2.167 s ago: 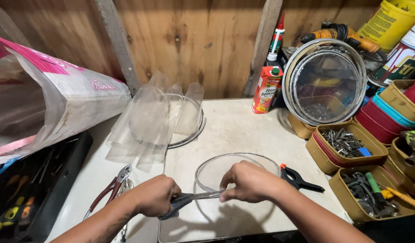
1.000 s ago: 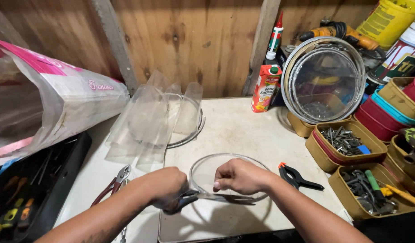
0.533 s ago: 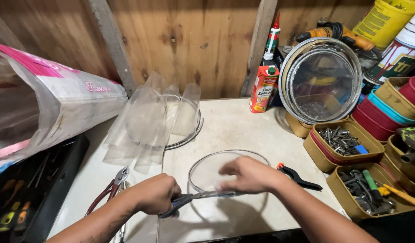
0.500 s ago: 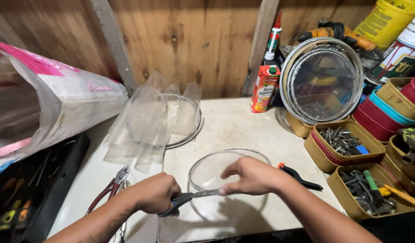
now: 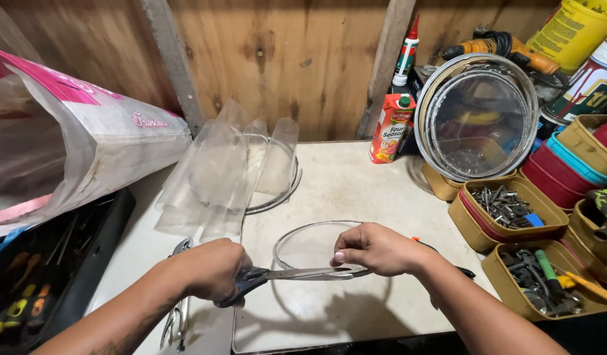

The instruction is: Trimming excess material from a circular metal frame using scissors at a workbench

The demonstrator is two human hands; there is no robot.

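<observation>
A pale tabletop [image 5: 356,184] runs along a plank wall, crowded with tins of hardware at the right and a big plastic sack [image 5: 73,144] at the left. In the head view, the left hand [image 5: 208,271] is closed around the dark handles of the scissors [image 5: 284,275], blades pointing right, nearly shut. The right hand [image 5: 377,248] pinches the near edge of a clear plastic disc [image 5: 310,244] lying on the tabletop between both hands, the blades right at that edge. The disc looks thin, light, springy and slippery; holding it close beside the blades seems steadiest. Pliers [image 5: 175,315] lie by the left wrist.
</observation>
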